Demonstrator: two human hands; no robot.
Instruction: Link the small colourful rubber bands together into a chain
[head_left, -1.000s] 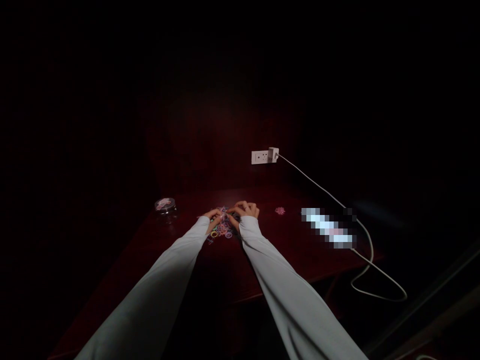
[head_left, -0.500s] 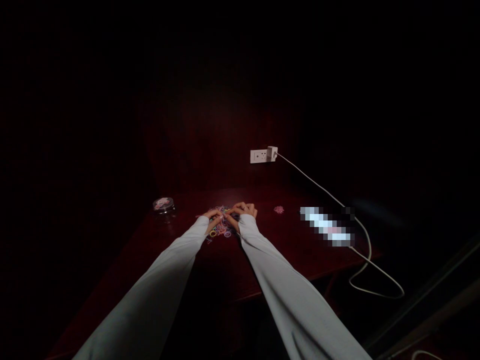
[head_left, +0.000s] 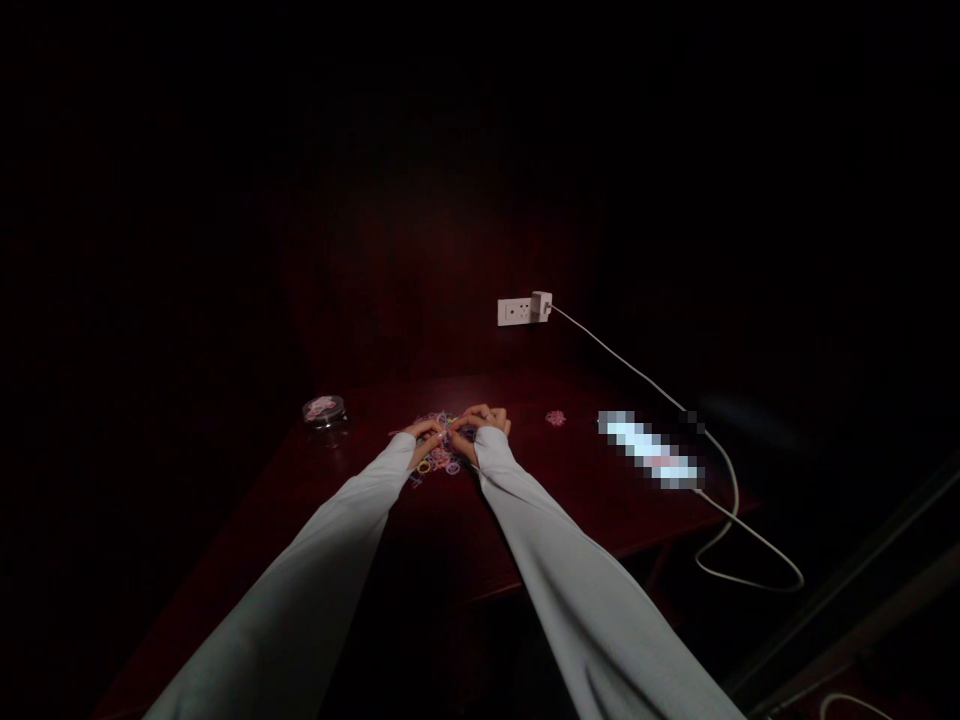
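A pile of small colourful bands (head_left: 442,460) lies on the dark red table (head_left: 450,540), partly hidden by my hands. Over its left side is my left hand (head_left: 426,440), thumb and fingers drawn together at the pile. My right hand (head_left: 480,420) is curled over the right side, its fingertips close to those of the left. What the fingers pinch is too small to make out. To the right of my right hand sits a small separate heap of pink bands (head_left: 555,418).
A clear round container with a patterned lid (head_left: 323,408) stands at the left. On the right lies a bright, pixelated device (head_left: 649,450). Its white cable (head_left: 637,371) runs to a charger (head_left: 541,306) in the wall socket (head_left: 514,312) and loops past the table's right edge.
The whole view has shifted very slightly. Both hands stay at the pile, with only slight movement of the fingers.
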